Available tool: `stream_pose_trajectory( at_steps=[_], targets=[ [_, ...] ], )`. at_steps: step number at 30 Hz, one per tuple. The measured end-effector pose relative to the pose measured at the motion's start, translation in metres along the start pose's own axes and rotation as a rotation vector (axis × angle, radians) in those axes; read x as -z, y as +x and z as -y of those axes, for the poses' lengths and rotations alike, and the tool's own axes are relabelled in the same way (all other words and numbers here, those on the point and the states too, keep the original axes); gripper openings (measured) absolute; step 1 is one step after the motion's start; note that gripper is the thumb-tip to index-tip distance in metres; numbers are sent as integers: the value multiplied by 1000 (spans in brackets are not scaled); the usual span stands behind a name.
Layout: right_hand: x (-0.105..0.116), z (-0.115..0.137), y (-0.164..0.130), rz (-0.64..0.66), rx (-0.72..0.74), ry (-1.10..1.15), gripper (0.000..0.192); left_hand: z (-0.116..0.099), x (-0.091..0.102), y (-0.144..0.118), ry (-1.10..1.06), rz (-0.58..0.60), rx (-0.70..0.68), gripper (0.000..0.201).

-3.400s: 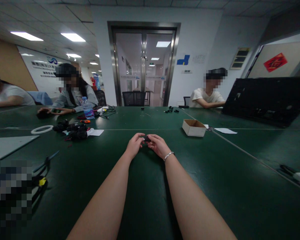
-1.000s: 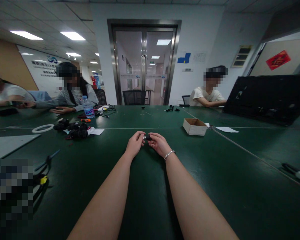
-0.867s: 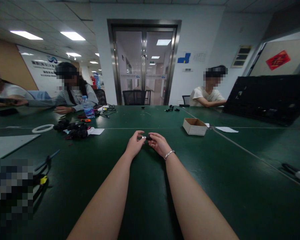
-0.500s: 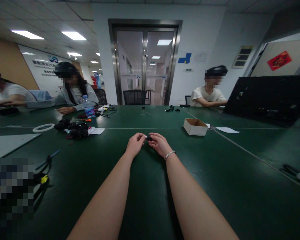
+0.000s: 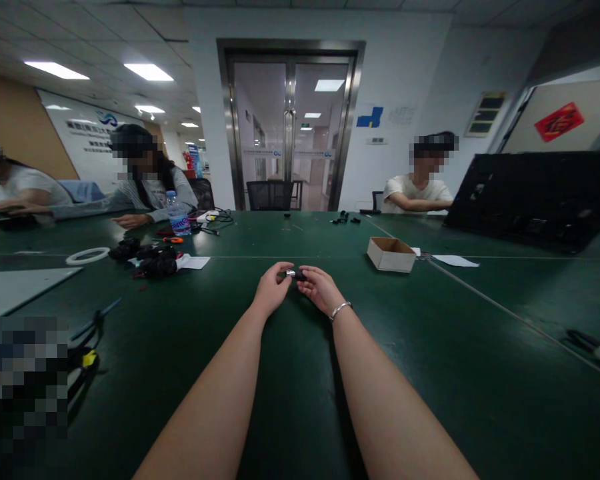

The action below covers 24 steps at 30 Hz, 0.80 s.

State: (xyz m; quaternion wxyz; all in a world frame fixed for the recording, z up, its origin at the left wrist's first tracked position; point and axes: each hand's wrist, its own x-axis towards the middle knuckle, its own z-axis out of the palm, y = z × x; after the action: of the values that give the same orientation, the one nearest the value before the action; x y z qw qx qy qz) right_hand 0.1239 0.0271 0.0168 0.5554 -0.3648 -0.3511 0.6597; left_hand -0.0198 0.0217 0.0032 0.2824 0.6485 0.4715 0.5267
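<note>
My right hand, with a silver bangle at the wrist, pinches a small black stick with a shiny silver end, possibly a USB drive. The silver end points left, and the fingers cover part of the black body. Close by that end is my left hand, its thumb and fingers apart around the tip. Whether a left fingertip touches the metal is hard to see. Both hands are just above the green table.
An open cardboard box stands right of my hands, near white paper. To the left are black gear, a white ring and a water bottle. A large black screen stands far right. Several people sit across the table.
My left thumb and fingers have parted from the silver end, which now shows more fully. My right hand keeps its hold in nearly the same place.
</note>
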Motion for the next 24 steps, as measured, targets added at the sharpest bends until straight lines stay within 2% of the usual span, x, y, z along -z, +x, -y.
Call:
stream_pose_trajectory(
  at_steps=[3,15,20,24],
  targets=[
    [0,1,-1,4,-6,2,15,2,1,1,30,8,-40,26],
    [1,0,1,15,-13,-20,14,10,1,3,2,5,-5,20],
    [6,-4,2,170,-7,-97,23,0,-1,5,-182,-79,90,26],
    [6,-9,-1,318,29,-210,34,-15,-6,-2,-374,-20,215,34]
  ],
)
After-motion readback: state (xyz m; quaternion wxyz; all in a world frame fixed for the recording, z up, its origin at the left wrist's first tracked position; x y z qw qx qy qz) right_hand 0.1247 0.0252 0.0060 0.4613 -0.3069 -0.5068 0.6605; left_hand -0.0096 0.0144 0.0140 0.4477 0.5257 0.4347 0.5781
